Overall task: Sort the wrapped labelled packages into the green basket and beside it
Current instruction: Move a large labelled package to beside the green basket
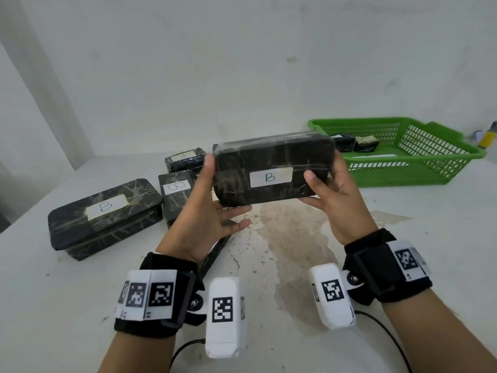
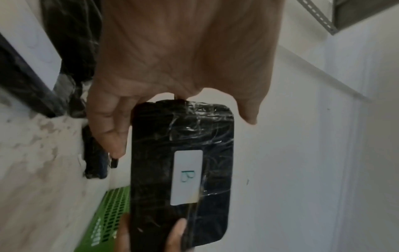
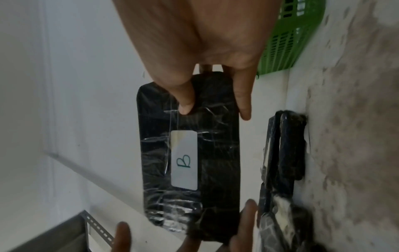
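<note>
I hold a black plastic-wrapped package with a white label marked B in the air above the table. My left hand grips its left end, thumb on the top corner and fingers spread underneath. At its right end my right hand pinches it, thumb on the labelled face and fingers behind. The green basket stands at the back right, just behind the package, with two dark packages inside.
On the table to the left lie a large B box, a smaller B package and a package with a white label behind it. A flat black piece lies under my left wrist. A wall runs behind.
</note>
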